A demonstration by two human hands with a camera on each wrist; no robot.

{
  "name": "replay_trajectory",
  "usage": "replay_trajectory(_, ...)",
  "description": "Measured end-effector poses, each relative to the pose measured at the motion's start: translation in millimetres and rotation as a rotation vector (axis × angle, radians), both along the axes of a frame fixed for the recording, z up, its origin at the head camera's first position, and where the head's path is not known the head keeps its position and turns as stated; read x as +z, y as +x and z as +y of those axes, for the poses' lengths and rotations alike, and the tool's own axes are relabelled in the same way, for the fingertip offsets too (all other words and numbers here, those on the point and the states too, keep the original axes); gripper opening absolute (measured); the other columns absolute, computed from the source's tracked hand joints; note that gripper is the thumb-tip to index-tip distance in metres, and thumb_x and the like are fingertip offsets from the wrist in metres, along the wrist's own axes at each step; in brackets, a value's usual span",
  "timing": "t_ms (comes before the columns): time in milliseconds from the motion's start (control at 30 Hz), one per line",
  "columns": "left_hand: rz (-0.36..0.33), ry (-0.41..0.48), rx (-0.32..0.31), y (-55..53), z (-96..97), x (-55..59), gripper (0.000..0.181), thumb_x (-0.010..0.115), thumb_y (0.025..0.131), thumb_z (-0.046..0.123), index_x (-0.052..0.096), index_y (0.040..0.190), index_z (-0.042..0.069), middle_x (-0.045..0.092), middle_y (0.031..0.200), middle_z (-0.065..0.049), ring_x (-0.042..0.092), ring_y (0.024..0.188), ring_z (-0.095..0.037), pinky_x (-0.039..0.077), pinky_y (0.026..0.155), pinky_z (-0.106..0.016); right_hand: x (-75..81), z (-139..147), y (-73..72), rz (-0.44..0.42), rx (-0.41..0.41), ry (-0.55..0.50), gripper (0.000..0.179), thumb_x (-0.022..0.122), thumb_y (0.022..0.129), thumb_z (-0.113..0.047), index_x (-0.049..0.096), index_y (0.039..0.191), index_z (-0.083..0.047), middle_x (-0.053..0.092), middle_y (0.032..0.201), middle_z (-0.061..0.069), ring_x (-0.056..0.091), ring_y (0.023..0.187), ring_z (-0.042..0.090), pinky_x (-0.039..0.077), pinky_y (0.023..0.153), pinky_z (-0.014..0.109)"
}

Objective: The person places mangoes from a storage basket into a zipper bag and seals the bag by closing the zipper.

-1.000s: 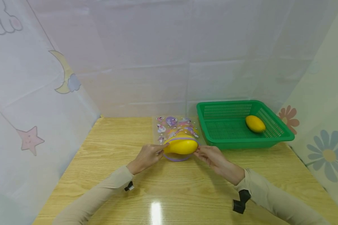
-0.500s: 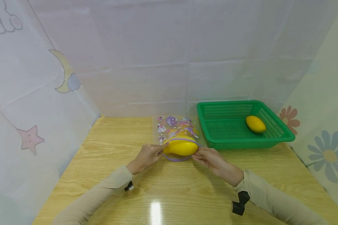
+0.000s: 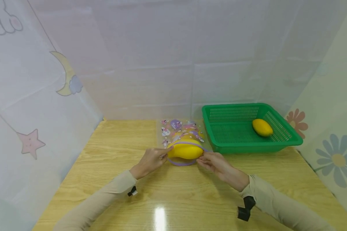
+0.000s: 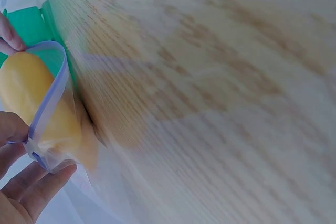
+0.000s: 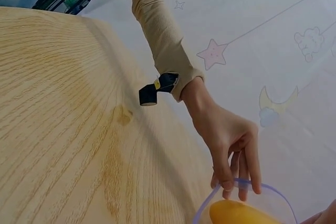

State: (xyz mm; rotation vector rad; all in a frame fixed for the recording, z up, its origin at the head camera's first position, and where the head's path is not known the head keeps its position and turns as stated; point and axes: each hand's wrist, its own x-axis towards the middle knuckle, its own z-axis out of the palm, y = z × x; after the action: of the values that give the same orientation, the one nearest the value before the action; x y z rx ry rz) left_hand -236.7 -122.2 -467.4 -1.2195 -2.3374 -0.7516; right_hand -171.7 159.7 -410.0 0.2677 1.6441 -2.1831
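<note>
A clear zip bag [image 3: 175, 133] with cartoon prints and a lilac zip edge lies at the back middle of the table, mouth towards me. Inside sits a smooth yellow mango [image 3: 188, 151], its near side showing in the gaping mouth. My left hand [image 3: 151, 162] pinches the left corner of the mouth; in the left wrist view a zip slider [image 4: 35, 157] shows close by the fingers. At the opposite corner, my right hand [image 3: 219, 166] pinches the lilac edge between thumb and fingers. The right wrist view shows the left fingers on the edge, just above the mango [image 5: 239, 213].
A green plastic basket [image 3: 257, 144] stands right of the bag, nearly against it. One more yellow mango [image 3: 262, 127] lies at its right end. Printed cloth walls [image 3: 150, 80] rise behind and beside the wooden table [image 3: 173, 199].
My right hand has shifted very slightly left along the bag's edge. The left hand, the bag and the basket stay where they were.
</note>
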Motion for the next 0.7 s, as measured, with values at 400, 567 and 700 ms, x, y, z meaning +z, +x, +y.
replay_trajectory(400,-0.001,0.000,0.006,-2.1,-0.8,1.7,0.043,0.071,0.081,-0.008,0.068,0.123,0.002,0.072,0.073,-0.004,0.019,0.045,0.005,0.029,0.041,-0.013,1.6,-2.8,-1.1,0.003,-0.033,-0.024,0.043,0.041,0.101,0.004,0.032,0.137,0.024,0.047,0.128,0.033,0.063,0.101,0.022,0.043,0.102,0.036)
replay_trajectory(567,0.005,-0.007,0.005,-1.3,-0.1,0.9,0.042,0.072,0.081,-0.008,0.069,0.122,0.002,0.064,0.062,0.002,0.020,0.046,0.005,0.028,0.042,-0.012,-0.6,-0.4,1.1,-0.003,-0.010,0.006,0.049,0.041,0.098,0.004,0.026,0.140,0.024,0.056,0.116,0.029,0.067,0.096,0.022,0.047,0.098,0.037)
replay_trajectory(700,0.019,0.006,0.000,-1.3,0.4,-0.1,0.042,0.072,0.080,-0.009,0.070,0.121,0.002,0.062,0.059,0.003,0.019,0.046,0.004,0.026,0.042,-0.012,-1.7,0.5,3.3,0.002,-0.004,0.003,0.046,0.042,0.096,0.006,0.030,0.136,0.026,0.057,0.114,0.028,0.066,0.098,0.023,0.047,0.099,0.037)
